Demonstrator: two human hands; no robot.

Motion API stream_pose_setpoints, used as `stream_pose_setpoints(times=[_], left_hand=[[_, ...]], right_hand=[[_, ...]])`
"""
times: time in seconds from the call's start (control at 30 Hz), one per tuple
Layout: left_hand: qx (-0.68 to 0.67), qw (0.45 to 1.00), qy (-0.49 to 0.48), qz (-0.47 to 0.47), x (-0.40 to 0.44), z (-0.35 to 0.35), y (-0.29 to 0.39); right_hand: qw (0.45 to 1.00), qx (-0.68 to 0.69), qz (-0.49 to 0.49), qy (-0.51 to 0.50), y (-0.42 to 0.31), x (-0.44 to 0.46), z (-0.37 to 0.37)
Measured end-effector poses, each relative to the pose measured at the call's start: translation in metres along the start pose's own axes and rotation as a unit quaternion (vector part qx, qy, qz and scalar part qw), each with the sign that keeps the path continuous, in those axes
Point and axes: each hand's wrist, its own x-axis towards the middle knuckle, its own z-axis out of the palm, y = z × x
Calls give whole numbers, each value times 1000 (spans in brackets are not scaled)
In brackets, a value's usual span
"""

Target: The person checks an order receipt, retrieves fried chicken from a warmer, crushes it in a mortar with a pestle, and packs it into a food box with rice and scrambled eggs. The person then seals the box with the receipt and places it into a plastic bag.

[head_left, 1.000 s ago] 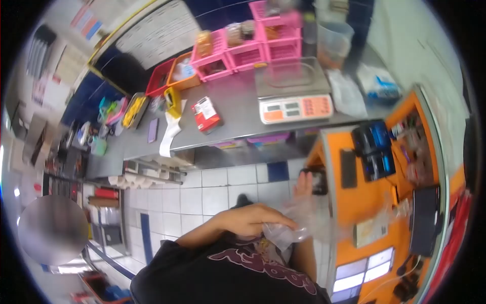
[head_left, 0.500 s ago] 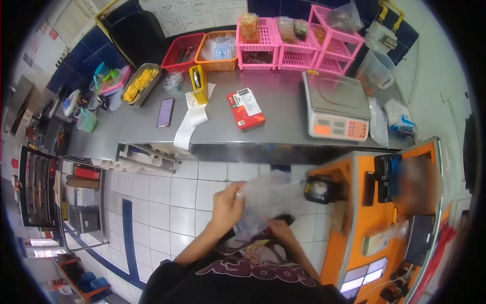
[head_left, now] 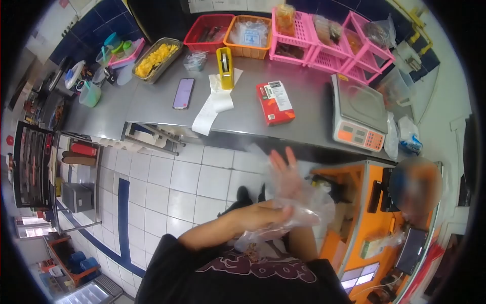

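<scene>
A clear, thin plastic bag [head_left: 316, 207] hangs in front of my shirt, wrinkled and see-through. My left hand [head_left: 263, 215] grips its near side, the fingers closed on the film. Inside the plastic is my right hand [head_left: 287, 177], pointing away from me with its fingers stretched out and apart. The film lies loosely around that hand and over the wrist. Below the counter edge, both hands are held over the floor, close to my body.
On the steel counter [head_left: 157, 109] lie a phone [head_left: 183, 93], a yellow tape dispenser [head_left: 225, 71] on paper strips, a red box [head_left: 275, 103] and a scale [head_left: 359, 114]. Behind stand a tray of yellow food [head_left: 158, 60] and pink racks [head_left: 293, 33]. An orange desk [head_left: 362, 218] is at right.
My right hand has risen from low by my shirt up into the plastic, fingers now spread. My left hand has moved right and lower, holding the bag. The view has shifted slightly.
</scene>
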Motion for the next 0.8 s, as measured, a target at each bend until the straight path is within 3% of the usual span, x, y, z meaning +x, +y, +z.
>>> stream_pose_setpoints(times=[0.03,0.07,0.1,0.13,0.17,0.23,0.3,0.33,0.4,0.43,0.47,0.5,0.57,0.6,0.7,0.8], left_hand=[[-25,999,19,17,-3,-2,4],[-174,985,-10,5,-15,-12,9],[-319,947,-38,-7,-27,-21,14],[-359,932,0,40,-36,-28,20],[-397,913,36,85,-45,-36,25],[-205,920,319,96,-72,-77,28],[40,839,543,15,-77,-100,46],[41,840,541,14,-84,-114,44],[320,778,530,-107,-91,-163,21],[323,781,525,-105,-89,-175,-1],[545,622,549,-121,-93,-181,-30],[726,415,535,-125,-95,-181,-47],[532,621,563,-116,-68,-140,-48],[509,660,542,-109,-55,-120,-50],[413,737,516,-139,-21,-83,-56],[448,740,464,-191,1,-70,-51]], right_hand=[[996,20,-62,65,-2,6,16],[996,24,-62,60,-3,9,10],[997,7,-72,-26,-6,9,-6],[990,-10,-83,-113,-9,9,-21],[989,-6,-86,-118,-12,8,-36],[990,37,67,-116,-15,-5,-63],[995,-8,74,-66,-11,-20,-69],[995,-54,86,-14,-10,-26,-70],[988,-91,120,22,-11,-38,-53],[978,-128,156,57,-11,-42,-47],[972,-157,157,82,-8,-45,-47],[973,-157,148,82,-5,-46,-55],[941,-259,185,117,2,-43,-73],[949,-259,162,83,0,-43,-70],[953,-226,160,127,2,-32,-63],[966,-191,138,110,-3,-29,-42]])
